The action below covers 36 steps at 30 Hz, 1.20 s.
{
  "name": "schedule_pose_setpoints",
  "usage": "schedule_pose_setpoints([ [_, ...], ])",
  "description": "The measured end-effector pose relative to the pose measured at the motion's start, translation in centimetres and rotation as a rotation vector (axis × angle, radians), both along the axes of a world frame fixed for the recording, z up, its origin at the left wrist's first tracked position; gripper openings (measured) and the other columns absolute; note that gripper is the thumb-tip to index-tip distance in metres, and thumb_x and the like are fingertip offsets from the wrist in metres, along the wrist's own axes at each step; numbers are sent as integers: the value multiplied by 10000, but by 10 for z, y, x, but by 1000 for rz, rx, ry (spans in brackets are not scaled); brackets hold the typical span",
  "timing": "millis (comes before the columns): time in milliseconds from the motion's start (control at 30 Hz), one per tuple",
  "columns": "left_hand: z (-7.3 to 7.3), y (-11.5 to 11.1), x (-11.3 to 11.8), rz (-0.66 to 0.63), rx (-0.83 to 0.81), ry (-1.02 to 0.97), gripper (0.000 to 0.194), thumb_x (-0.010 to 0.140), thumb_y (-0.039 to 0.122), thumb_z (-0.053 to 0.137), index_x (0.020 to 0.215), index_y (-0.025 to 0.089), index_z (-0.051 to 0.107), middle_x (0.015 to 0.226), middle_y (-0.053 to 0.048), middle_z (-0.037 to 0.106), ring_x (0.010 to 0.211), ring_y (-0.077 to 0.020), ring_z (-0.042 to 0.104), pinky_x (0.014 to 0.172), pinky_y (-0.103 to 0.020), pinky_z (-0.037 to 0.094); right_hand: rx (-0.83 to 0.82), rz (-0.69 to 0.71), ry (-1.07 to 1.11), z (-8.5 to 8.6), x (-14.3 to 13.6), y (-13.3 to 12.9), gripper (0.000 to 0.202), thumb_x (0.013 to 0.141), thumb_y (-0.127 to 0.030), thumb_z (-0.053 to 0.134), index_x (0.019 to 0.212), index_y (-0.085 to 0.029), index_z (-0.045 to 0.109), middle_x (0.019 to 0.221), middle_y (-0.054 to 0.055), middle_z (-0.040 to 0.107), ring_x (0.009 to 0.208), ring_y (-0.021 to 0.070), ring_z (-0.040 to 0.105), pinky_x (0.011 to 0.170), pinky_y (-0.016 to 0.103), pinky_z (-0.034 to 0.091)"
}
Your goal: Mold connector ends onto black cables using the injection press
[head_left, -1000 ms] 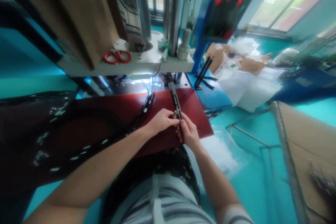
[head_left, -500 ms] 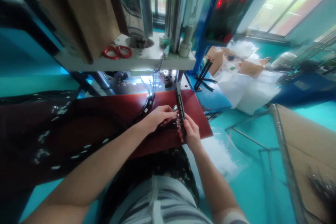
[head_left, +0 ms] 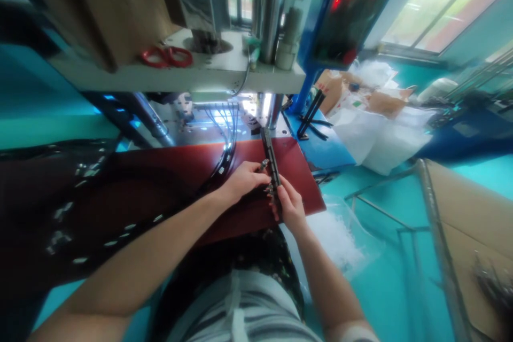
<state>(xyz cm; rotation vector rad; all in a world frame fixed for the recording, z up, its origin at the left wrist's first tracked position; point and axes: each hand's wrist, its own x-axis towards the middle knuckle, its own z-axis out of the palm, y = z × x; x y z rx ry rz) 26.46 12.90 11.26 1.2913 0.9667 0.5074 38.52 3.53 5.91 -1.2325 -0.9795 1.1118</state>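
Observation:
My right hand (head_left: 292, 204) is wrapped round the lower end of a long, dark, narrow bar (head_left: 271, 159) with slots along it, tilted with its far end towards the machine. My left hand (head_left: 245, 179) is beside the bar's left edge, its thumb and fingers pinched on a small metal connector (head_left: 263, 164). More small metal parts show along the bar between the hands, too small to tell apart. Under both hands lies a dark red board (head_left: 302, 171). A bundle of black cables (head_left: 223, 163) with light connectors lies left of my left hand.
A press with a pale plate (head_left: 160, 79) stands ahead, red-handled scissors (head_left: 167, 57) on top. Black pliers-like tools (head_left: 312, 117) stand on a blue surface (head_left: 332, 147). White bags (head_left: 372, 131) are behind it. A cardboard box (head_left: 473, 214) is at the right.
The press plate and scissors sit slightly higher and further left in view. The bar's far end has shifted a little left. My left fingers and the small connector have moved slightly left.

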Motion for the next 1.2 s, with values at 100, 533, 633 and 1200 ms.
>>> schedule_pose_setpoints([
  [100, -4, -1, 0, 1, 50, -34, 137, 586, 230, 621, 549, 137, 527, 443, 61, 435, 422, -51, 361, 433, -199, 245, 5, 4, -71, -2, -1, 0, 496, 879, -464, 439, 1301, -204, 457, 503, -67, 487, 338, 60, 413, 308, 168, 334],
  [533, -10, 18, -13, 147, -162, -399, 355, 527, 244, 765, 745, 162, 496, 576, 64, 504, 449, -49, 444, 422, -180, 304, -24, -49, 81, 2, 0, 1, 516, 831, -484, 490, 1248, -180, 495, 534, -58, 503, 351, 67, 419, 286, 179, 344],
  [633, -11, 17, -11, 161, -155, -364, 356, 518, 252, 762, 704, 165, 470, 565, 71, 487, 440, -48, 429, 415, -181, 299, -16, -49, 91, -1, 0, 1, 524, 828, -487, 495, 1252, -178, 491, 534, -56, 509, 347, 67, 420, 282, 179, 346],
  [1200, 0, 16, 0, 52, 74, 22, 181, 568, 287, 652, 568, 142, 544, 452, 37, 484, 411, -70, 399, 429, -207, 271, -19, -16, 85, -1, 2, -2, 504, 842, -465, 491, 1275, -207, 479, 555, -54, 512, 363, 71, 436, 288, 181, 348],
])
